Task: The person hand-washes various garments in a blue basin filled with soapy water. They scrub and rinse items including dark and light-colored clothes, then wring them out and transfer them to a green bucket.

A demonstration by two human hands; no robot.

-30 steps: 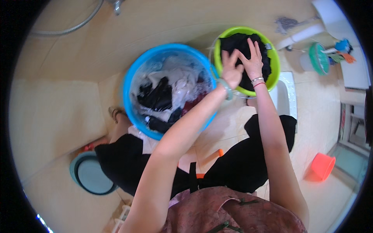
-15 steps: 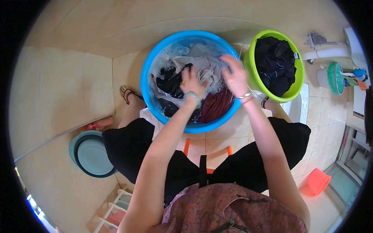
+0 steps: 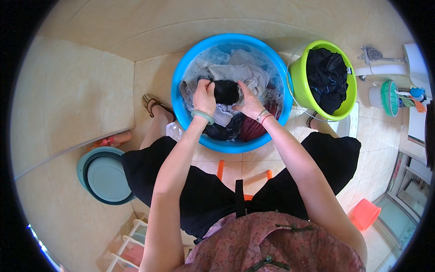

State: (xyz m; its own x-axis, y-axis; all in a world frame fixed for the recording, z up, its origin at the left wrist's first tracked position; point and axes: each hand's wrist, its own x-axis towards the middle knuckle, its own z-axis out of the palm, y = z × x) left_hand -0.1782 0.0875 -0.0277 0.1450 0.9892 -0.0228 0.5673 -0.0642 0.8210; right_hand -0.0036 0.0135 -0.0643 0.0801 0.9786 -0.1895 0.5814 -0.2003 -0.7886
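Observation:
A large blue basin (image 3: 177, 102) holds soapy water and soaking laundry. Over it, my left hand (image 3: 205, 96) is closed on the left end of a black piece of clothing (image 3: 225, 92), bunched up and wet. My right hand (image 3: 249, 103) grips the same garment at its right end, thumb and fingers apart around the edge. Beneath and behind lies a light grey garment (image 3: 249, 75). Nearer to me in the basin are a dark red garment (image 3: 253, 128) and another dark cloth (image 3: 224, 130). Some fingertips are hidden behind the black cloth.
A lime green bucket (image 3: 297, 79) with dark clothes (image 3: 327, 81) stands against the basin's right side. Grey-green basins (image 3: 108, 181) lean at the left by my knee. An orange stool (image 3: 220, 170) is under me. A coral bucket (image 3: 365, 214) and a white rack (image 3: 127, 245) are nearer.
Both hands have come together on the black garment, which is now lifted and bunched between them. Before, my left hand lay spread on the laundry and my right hand was blurred at the basin's right side.

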